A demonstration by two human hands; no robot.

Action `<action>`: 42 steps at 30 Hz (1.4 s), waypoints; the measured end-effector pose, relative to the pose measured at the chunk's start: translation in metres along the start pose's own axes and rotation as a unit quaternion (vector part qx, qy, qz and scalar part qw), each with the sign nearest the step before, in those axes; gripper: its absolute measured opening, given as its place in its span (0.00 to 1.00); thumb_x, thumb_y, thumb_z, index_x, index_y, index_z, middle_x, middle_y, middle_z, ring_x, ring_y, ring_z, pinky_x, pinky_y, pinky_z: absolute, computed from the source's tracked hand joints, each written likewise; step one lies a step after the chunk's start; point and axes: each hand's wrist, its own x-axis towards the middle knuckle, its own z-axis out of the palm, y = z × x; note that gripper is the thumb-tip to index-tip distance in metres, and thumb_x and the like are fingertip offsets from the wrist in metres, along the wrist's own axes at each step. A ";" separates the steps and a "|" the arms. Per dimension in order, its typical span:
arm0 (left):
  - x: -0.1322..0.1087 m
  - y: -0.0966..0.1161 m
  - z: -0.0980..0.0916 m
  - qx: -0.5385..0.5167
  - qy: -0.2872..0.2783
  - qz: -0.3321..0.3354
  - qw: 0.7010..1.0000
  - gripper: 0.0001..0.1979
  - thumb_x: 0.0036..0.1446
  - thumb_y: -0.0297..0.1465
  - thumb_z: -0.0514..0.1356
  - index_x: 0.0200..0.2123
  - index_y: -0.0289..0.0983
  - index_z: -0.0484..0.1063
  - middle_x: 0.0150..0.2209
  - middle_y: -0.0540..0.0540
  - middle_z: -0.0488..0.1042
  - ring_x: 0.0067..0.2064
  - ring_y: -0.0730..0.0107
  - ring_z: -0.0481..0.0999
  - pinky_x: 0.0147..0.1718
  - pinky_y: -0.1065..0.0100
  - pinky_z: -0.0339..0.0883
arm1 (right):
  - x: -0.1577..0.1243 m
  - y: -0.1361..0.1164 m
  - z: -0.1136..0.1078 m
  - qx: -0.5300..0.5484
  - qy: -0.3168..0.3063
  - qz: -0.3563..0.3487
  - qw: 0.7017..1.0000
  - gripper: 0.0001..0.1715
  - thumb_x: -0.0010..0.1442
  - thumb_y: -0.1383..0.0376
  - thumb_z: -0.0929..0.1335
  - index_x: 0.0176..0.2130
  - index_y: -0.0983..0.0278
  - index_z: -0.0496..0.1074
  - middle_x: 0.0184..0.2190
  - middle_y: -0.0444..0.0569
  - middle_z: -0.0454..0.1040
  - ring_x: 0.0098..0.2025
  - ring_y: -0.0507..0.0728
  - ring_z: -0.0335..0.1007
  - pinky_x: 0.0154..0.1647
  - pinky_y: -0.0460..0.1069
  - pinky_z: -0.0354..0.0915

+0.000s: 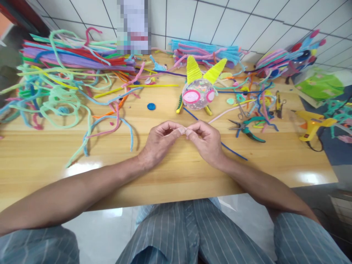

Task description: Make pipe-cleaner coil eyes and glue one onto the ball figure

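Above the middle of the table, my left hand (165, 141) and my right hand (206, 141) meet, thumbs and fingertips pinched together. Whatever lies between the fingertips is hidden or too small to name. A dark blue pipe cleaner (233, 150) runs across the tabletop behind my right hand. Just beyond the fingers stands a craft figure (198, 96) with a clear, sparkly round body, pink-rimmed eyes and two yellow horns. A pale pink pipe cleaner (227, 110) slants away near its right foot. To the left of the figure lies a blue round cap (151, 106).
Loose pipe cleaners tangle (62, 106) at the left, with bundles (79, 55) behind them. Teal-handled pliers (247, 130), small scissors (241, 113) and a yellow glue gun (312, 124) lie at the right. A tiled wall (209, 18) backs the wooden table (123, 187).
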 end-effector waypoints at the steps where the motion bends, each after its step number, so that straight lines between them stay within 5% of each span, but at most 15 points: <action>1: 0.000 -0.001 0.000 0.000 0.001 0.003 1.000 0.18 0.49 0.46 0.77 0.31 0.39 0.81 0.26 0.51 0.77 0.31 0.71 0.73 0.31 0.68 0.66 | 0.000 0.000 0.000 -0.006 0.001 0.000 1.000 0.10 0.66 0.61 0.71 0.32 0.60 0.75 0.29 0.44 0.77 0.32 0.53 0.71 0.37 0.50 0.67; 22: 0.002 -0.008 -0.001 -0.027 -0.002 -0.006 1.000 0.17 0.45 0.44 0.80 0.30 0.38 0.83 0.28 0.50 0.81 0.27 0.76 0.69 0.32 0.69 0.66 | 0.002 0.002 0.002 -0.043 0.018 -0.047 0.998 0.08 0.62 0.65 0.70 0.30 0.61 0.72 0.25 0.41 0.73 0.28 0.50 0.66 0.32 0.48 0.64; 30: 0.009 -0.009 -0.010 0.017 -0.054 -0.017 0.998 0.19 0.56 0.49 0.72 0.33 0.37 0.82 0.21 0.53 0.68 0.23 0.77 0.61 0.24 0.71 0.54 | 0.007 0.002 -0.001 0.075 0.007 0.083 0.994 0.10 0.60 0.59 0.72 0.29 0.61 0.73 0.23 0.42 0.74 0.26 0.51 0.67 0.30 0.48 0.62; 36: 0.010 -0.002 -0.008 0.038 -0.049 -0.010 0.998 0.20 0.50 0.47 0.76 0.29 0.37 0.79 0.22 0.52 0.70 0.23 0.77 0.61 0.23 0.71 0.53 | 0.011 0.005 -0.002 0.122 -0.021 0.092 0.988 0.12 0.59 0.59 0.73 0.28 0.61 0.73 0.24 0.42 0.75 0.28 0.52 0.69 0.34 0.49 0.65; 42: 0.009 -0.006 -0.007 0.027 -0.023 -0.007 0.999 0.16 0.54 0.44 0.74 0.29 0.37 0.80 0.23 0.51 0.72 0.24 0.77 0.61 0.24 0.70 0.53 | 0.010 0.007 -0.002 0.148 -0.024 0.109 0.983 0.14 0.63 0.54 0.71 0.33 0.61 0.74 0.28 0.43 0.77 0.31 0.53 0.72 0.38 0.50 0.68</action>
